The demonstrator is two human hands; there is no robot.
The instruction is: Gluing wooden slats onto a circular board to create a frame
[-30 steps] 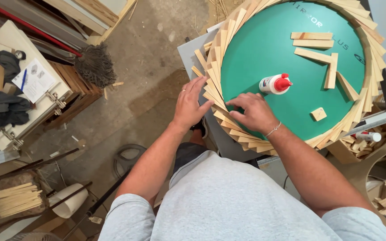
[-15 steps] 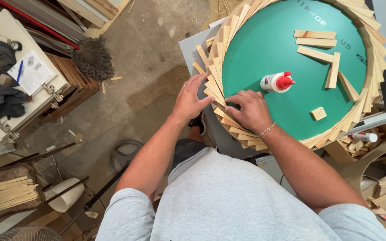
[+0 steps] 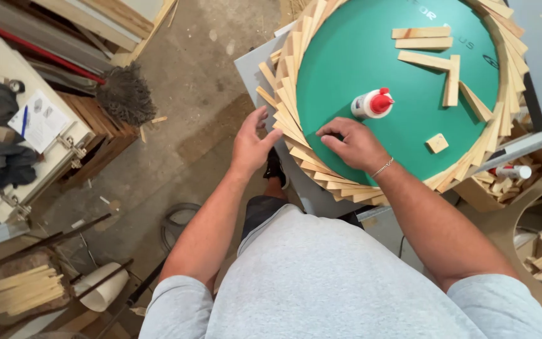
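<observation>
Two bare hands are seen from the head camera, both set at the near-left edge of a round green board [image 3: 403, 100] that is rimmed by a ring of overlapping wooden slats [image 3: 296, 135]. The right hand [image 3: 354, 143] is laid palm down on the green surface just inside the ring, fingers loosely curled and pointing left toward the slats; nothing is clasped in it. The left hand [image 3: 252, 143] is held just outside the ring, fingers spread open and empty, its fingertips close to the outer ends of the slats, though contact cannot be made out.

The slats between the two hands are lying with their long axes running roughly from the outer rim inward, fanned one over the next. Their outer ends lie nearest the left hand, their inner ends nearest the right.

A white glue bottle with a red cap [image 3: 371, 103] is lying on its side just beyond the right hand. Loose wood pieces [image 3: 437, 59] are scattered farther up the board, well apart from both hands, and a small block [image 3: 436, 143] is seen to the right.
</observation>
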